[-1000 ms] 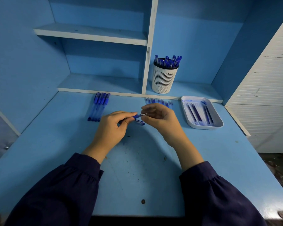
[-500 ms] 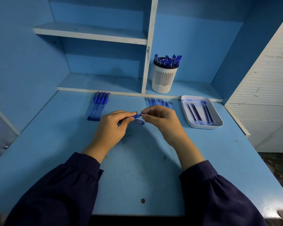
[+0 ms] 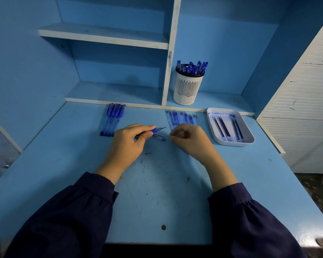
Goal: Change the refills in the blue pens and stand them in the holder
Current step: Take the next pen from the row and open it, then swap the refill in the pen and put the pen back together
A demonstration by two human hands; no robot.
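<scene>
I have the pen (image 3: 153,131) pinched in my left hand (image 3: 128,144), thumb and forefinger closed on its barrel just behind the dark blue grip, with the tip and bare point sticking out to the right above the desk (image 3: 67,164). My right hand (image 3: 189,139) sits just beside that point, curled loosely; I cannot tell whether it holds some small part or nothing. A clear cap (image 3: 159,137) lies on the desk right under the pen. I judge the pen to be very light and stiff, its smooth plastic barrel apt to roll or slip, so the ribbed grip is the place to hold it, and the thin point should not be pressed sideways. The spare refills (image 3: 181,117) lie in a row behind my right hand, thin and likely bendable. Waiting pens (image 3: 113,119) lie to the left, the holder (image 3: 187,88) stands on the shelf, and the tray (image 3: 249,139) sits at right.
</scene>
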